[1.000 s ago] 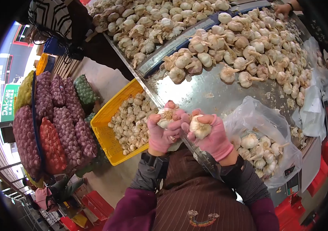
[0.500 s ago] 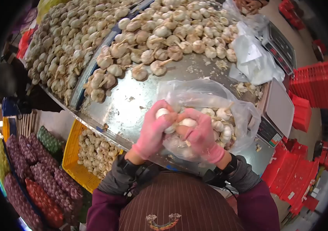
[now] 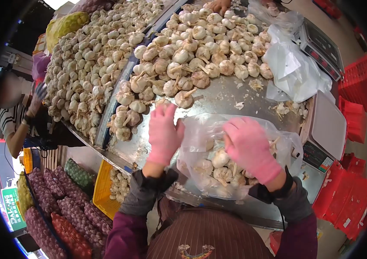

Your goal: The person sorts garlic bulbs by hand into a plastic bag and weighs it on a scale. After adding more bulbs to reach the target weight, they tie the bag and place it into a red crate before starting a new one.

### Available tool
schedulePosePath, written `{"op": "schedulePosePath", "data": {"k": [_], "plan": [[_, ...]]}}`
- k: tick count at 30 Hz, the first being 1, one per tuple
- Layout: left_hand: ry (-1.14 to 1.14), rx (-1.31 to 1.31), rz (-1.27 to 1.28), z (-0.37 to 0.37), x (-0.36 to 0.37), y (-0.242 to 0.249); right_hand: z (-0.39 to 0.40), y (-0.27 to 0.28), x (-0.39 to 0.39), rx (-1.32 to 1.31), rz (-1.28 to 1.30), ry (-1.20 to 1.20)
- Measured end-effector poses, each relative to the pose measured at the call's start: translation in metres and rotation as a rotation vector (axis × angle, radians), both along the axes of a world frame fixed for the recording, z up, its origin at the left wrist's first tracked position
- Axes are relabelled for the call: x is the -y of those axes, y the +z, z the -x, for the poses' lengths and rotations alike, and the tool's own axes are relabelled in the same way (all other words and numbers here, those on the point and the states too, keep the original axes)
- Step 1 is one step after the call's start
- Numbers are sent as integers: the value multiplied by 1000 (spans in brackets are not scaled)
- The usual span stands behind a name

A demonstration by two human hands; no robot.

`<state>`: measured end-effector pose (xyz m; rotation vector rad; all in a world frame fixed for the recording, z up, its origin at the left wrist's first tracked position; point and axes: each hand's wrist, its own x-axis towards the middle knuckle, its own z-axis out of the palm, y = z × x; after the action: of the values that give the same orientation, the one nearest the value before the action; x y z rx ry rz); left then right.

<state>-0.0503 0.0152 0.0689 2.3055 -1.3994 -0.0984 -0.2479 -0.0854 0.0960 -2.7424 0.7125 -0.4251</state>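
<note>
My left hand, in a pink glove, reaches up to the near edge of the garlic pile. Its fingers are stretched and its thumb stands apart; the fingertips are blurred by motion. Over a clear plastic bag hovers my right hand, also pink-gloved, with its fingers curled inward. Whatever lies inside those fingers is hidden. Several whitish garlic bulbs rest in the bag beneath it, which lies on the metal table. A garlic bulb with a long stem sits right of my left fingertips.
Beyond a divider, more garlic is heaped. Scales and white bags stand at right. A yellow crate and net sacks are below left. A co-worker stands left; another person's hand touches the pile's far side.
My hands have parted from around a garlic bulb. The left moved up and left to the pile; the right moved right over the bag. The view has shifted, bringing the left co-worker into sight.
</note>
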Motion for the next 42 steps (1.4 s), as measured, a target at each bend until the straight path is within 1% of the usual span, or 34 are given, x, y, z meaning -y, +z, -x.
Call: {"op": "schedulePosePath", "data": {"k": [1, 2, 3, 4, 5, 6, 8, 9, 11, 12, 14, 15, 16, 17, 18, 19, 20, 23, 24, 25, 26, 27, 29, 30, 32, 33, 34, 35, 37, 38, 39, 40, 41, 42], "plan": [[128, 72, -144, -19, 7, -18, -30, -4, 1, 79, -194, 62], [148, 107, -198, -38, 14, -50, -70, -14, 1, -12, -253, 46], [183, 33, -298, -43, 25, -61, -110, -26, 4, -99, -297, 37], [216, 9, -239, -47, 33, -78, -145, -41, 5, -248, -262, -93], [224, -11, -263, -51, 43, -78, -171, -57, 5, -400, -233, -220], [235, -32, -296, -55, 47, -80, -185, -73, 8, -392, -238, -198], [279, -44, -238, -62, 46, -100, -199, -100, 22, -488, -418, -242], [309, 14, -181, -63, 42, -110, -196, -96, 29, -513, -395, -149], [257, 19, -221, -59, 34, -97, -185, -96, 34, -563, -330, -29], [241, 34, -214, -56, 30, -94, -180, -105, 36, -496, -417, -41], [309, -463, -89, -71, 21, -72, -169, -116, 35, -400, -555, -64], [360, -886, 258, -79, 9, -84, -162, -109, 35, -207, -1199, -129], [291, -1330, 432, -85, -7, -77, -153, -95, 29, 26, -1841, -194], [286, -1771, 577, -91, -23, -69, -150, -74, 13, 237, -2155, -334], [387, -2380, 749, -89, -35, -48, -148, -66, -3, 226, -2176, -328], [508, -2627, 798, -88, -43, -46, -146, -61, -16, 421, -2325, -279], [451, -2619, 887, -80, -53, -42, -147, -57, -27, 626, -2460, -225], [579, -2492, 957, -61, -76, -33, -146, -49, -58, 695, -2480, -253], [515, -2430, 951, -56, -83, -30, -145, -48, -63, 689, -2482, -259], [447, -2371, 939, -51, -87, -27, -143, -45, -67, 656, -2419, -187], [452, -2384, 934, -42, -92, -23, -139, -43, -71, 624, -2351, -127], [465, -2055, 971, -32, -95, -19, -137, -39, -75, 632, -2294, -115], [439, -1785, 967, -19, -86, -10, -128, -34, -79, 656, -2214, -103], [392, -1812, 947, -16, -85, -3, -117, -32, -77, 666, -2163, -63], [250, -2026, 854, -5, -75, 7, -89, -24, -74, 741, -2169, -167], [156, -1974, 777, 5, -69, 11, -76, -18, -72, 795, -2201, -217], [30, -1746, 662, 18, -57, 12, -60, -12, -69, 823, -2180, -234], [-72, -1503, 573, 31, -45, 14, -36, -5, -63, 808, -1802, -225], [-143, -1837, 434, 63, -19, -5, 9, -16, -48, 729, -1224, -289], [-153, -1700, 377, 86, -5, -10, 28, -34, -41, 618, -978, -314], [-141, -1548, 95, 101, 6, -18, 48, -51, -35, 505, -730, -359], [-364, -714, 142, 116, 20, -40, 63, -61, -31, 331, -441, -362], [-324, -442, 67, 134, 24, -41, 76, -67, -28, 350, -444, -362], [-318, -423, 64, 142, 24, -49, 86, -73, -28, 194, -246, -300]]}}
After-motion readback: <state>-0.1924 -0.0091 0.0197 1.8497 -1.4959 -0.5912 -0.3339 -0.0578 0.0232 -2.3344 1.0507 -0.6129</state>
